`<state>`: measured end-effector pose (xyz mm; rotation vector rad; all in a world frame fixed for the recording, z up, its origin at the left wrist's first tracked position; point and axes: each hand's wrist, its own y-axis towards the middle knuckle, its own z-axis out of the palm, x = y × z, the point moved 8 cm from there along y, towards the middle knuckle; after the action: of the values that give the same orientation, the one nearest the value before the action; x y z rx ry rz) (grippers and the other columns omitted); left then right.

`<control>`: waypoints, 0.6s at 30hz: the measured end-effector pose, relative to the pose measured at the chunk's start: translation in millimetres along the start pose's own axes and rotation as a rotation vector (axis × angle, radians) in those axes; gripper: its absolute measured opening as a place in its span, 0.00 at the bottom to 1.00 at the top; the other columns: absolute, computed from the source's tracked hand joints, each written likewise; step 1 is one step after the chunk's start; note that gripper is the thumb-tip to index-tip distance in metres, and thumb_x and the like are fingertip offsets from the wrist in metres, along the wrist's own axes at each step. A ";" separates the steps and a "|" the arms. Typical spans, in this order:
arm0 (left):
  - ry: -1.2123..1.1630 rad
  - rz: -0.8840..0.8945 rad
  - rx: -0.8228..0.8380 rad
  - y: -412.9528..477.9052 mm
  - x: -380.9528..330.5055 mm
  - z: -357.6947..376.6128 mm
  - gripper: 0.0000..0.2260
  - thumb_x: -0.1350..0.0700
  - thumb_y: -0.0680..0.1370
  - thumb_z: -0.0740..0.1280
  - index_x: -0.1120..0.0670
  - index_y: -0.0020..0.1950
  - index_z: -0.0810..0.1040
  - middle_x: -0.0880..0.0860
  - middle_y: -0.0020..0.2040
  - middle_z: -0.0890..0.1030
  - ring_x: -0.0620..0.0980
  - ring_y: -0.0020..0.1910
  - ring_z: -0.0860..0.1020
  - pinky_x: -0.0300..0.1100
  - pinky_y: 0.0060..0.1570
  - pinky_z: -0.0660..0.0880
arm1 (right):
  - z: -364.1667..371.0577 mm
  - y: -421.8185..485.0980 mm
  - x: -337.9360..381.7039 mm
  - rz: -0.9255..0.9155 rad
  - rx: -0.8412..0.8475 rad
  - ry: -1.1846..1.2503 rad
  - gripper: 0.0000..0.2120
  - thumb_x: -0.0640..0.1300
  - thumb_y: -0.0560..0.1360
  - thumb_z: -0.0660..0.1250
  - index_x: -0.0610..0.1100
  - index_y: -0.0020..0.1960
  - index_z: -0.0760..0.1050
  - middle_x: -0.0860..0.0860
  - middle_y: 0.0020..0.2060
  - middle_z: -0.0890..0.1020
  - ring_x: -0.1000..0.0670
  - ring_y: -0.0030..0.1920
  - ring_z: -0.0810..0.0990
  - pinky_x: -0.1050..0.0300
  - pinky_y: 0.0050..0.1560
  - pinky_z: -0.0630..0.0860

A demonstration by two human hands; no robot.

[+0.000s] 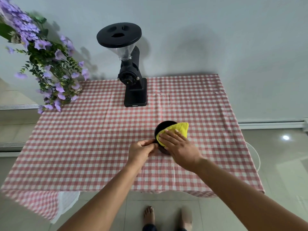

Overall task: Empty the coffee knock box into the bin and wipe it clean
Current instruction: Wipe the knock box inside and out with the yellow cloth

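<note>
A round black knock box [162, 126] stands on the red-and-white checked tablecloth [100, 130], right of the table's middle. A yellow cloth [180, 128] lies over its opening and spills past its right rim. My right hand [179, 146] presses flat on the cloth over the box, fingers spread. My left hand [142, 150] grips the box's left side, thumb and fingers pinched at its rim. The inside of the box is mostly hidden by the cloth and my hand. No bin is in view.
A black coffee grinder [131, 72] with a clear hopper stands at the table's far edge by the white wall. Purple artificial flowers [48, 64] hang over the far left corner. A white cable [255, 155] runs off the right side. Below the near edge are my feet on a tiled floor.
</note>
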<state>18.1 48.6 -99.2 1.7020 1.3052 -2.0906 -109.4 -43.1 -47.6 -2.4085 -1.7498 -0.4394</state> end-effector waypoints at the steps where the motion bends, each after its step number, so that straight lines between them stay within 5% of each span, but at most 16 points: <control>1: 0.012 0.000 0.002 -0.1 0.2 -0.3 0.07 0.60 0.74 0.77 0.55 0.52 0.87 0.52 0.43 0.89 0.51 0.45 0.88 0.40 0.45 0.83 | -3.5 7.0 -2.0 -0.034 0.031 -0.073 0.27 0.52 0.81 0.46 0.43 0.73 0.71 0.47 0.72 0.74 0.44 0.75 0.68 0.43 0.77 0.60; 4: 0.030 0.002 0.009 -0.4 0.2 -1.6 0.05 0.59 0.74 0.78 0.52 0.48 0.87 0.55 0.44 0.88 0.56 0.47 0.87 0.47 0.52 0.84 | 4.1 32.7 -5.4 -0.040 0.183 -0.167 0.22 0.52 0.82 0.53 0.46 0.72 0.70 0.48 0.69 0.75 0.45 0.71 0.70 0.46 0.76 0.59; 7: 0.004 0.007 0.018 -2.6 -1.4 -0.6 0.05 0.58 0.74 0.78 0.52 0.48 0.87 0.51 0.45 0.89 0.50 0.48 0.87 0.39 0.45 0.83 | 7.3 49.3 -10.7 -0.012 0.242 -0.184 0.18 0.49 0.84 0.52 0.47 0.69 0.72 0.49 0.64 0.77 0.47 0.66 0.72 0.48 0.72 0.62; 14: -0.010 -0.022 -0.034 -3.1 0.9 -2.1 0.05 0.60 0.74 0.77 0.53 0.48 0.87 0.53 0.41 0.88 0.50 0.41 0.87 0.43 0.45 0.84 | 12.1 47.6 -2.2 0.050 0.159 -0.213 0.17 0.51 0.82 0.57 0.45 0.67 0.73 0.48 0.63 0.78 0.45 0.66 0.73 0.48 0.74 0.59; 18: 0.013 -0.028 -0.036 -2.1 1.8 -1.9 0.06 0.60 0.74 0.77 0.54 0.50 0.87 0.54 0.40 0.88 0.49 0.38 0.87 0.37 0.38 0.82 | 9.3 39.9 -9.4 -0.008 0.144 -0.147 0.21 0.52 0.82 0.57 0.46 0.72 0.69 0.48 0.68 0.75 0.46 0.71 0.69 0.49 0.78 0.50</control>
<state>17.6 51.9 -99.6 1.6949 1.3691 -2.0617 -72.9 -61.7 -56.8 -2.3862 -1.7815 -0.1342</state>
